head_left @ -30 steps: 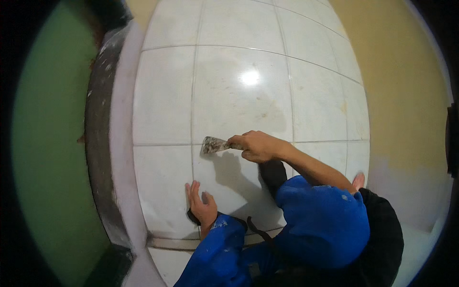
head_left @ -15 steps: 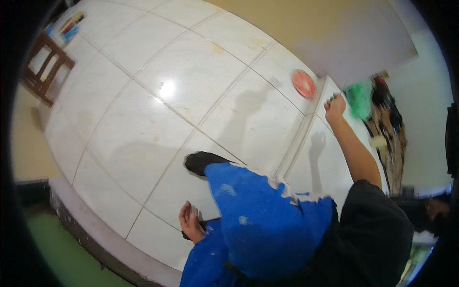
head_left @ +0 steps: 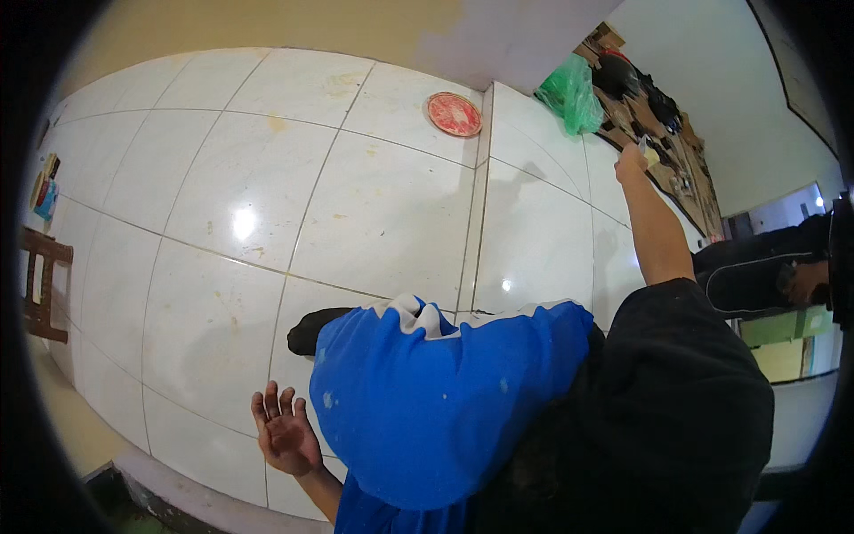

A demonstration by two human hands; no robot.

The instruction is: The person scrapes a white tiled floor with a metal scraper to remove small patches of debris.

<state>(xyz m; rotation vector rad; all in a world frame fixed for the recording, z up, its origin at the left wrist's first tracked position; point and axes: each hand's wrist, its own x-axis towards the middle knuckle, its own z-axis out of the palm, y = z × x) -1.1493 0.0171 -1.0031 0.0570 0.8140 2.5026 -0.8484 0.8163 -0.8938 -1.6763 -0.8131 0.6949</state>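
There are two bare hands [head_left: 289, 440], one round red disc [head_left: 455, 115], one green plastic bag [head_left: 569, 93] and one brown stool [head_left: 43, 285].

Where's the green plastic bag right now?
In the head view, the green plastic bag lies toward the upper right, right of the round red disc and up-left of the right hand.

White tiled floor [head_left: 374, 196], red disc [head_left: 454, 115] near the wall, green bag [head_left: 569, 93] beside littered cardboard [head_left: 701, 191], brown stool [head_left: 43, 307] at left
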